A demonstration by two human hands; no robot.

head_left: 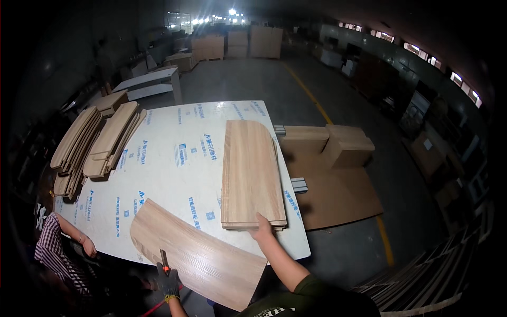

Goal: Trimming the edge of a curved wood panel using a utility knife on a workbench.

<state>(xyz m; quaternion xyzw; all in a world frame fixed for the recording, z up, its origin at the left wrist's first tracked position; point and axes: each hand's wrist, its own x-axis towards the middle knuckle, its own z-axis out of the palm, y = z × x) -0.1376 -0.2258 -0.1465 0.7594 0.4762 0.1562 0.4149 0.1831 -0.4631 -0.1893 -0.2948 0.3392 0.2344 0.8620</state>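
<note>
Right forearm (pixel 282 261) slants up and leftward, bare right hand (pixel 262 227) gripping, thumb (pixel 261 217) on top; low down, the left hand (pixel 168 281) (dark-gloved, yellow band (pixel 171 298) at the wrist) curls tight

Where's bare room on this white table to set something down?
The white, blue printed tabletop is bare between the curved brown wooden piles at left and the rounded brown board stack at right. Crowded: the front, where your gloved left hand holds an orange and black tool at a brown wooden panel.

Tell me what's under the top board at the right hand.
Under the top board, edges of lower boards show at its near end, by the right hand, above the white tabletop. Their broad faces and the tabletop directly beneath are covered.
</note>
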